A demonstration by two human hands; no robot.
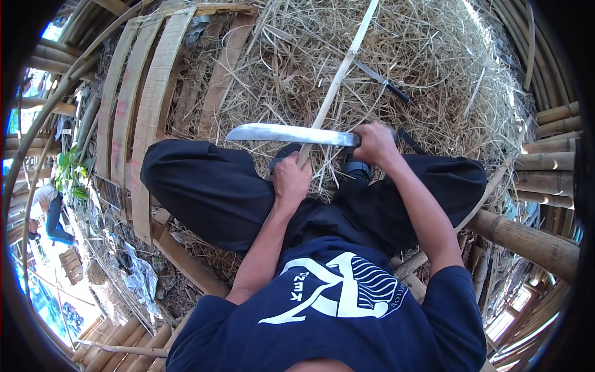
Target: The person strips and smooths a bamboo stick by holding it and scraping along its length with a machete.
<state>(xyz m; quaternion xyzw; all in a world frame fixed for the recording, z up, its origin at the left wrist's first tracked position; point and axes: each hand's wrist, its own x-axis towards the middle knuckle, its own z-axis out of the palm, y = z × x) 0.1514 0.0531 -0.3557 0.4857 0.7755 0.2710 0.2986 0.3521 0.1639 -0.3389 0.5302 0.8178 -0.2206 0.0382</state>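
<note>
My left hand (292,181) is closed around the lower end of a long pale bamboo strip (334,84), which slants up and away to the top of the view. In my right hand (375,144) is the dark handle of a machete (291,133), its broad blade pointing left. The blade crosses the strip a little above my left hand; whether it touches the strip I cannot tell. Beyond my right hand a knife (387,84) with a black handle lies on the shavings, its blade reaching toward the strip.
Bamboo shavings (427,56) cover the ground ahead. A slatted wooden pallet (145,93) is at the left, and thick bamboo poles (527,239) stand at the right. Farther left, another person (52,214) is near a green plant (71,173). Crumpled plastic (141,273) lies at lower left.
</note>
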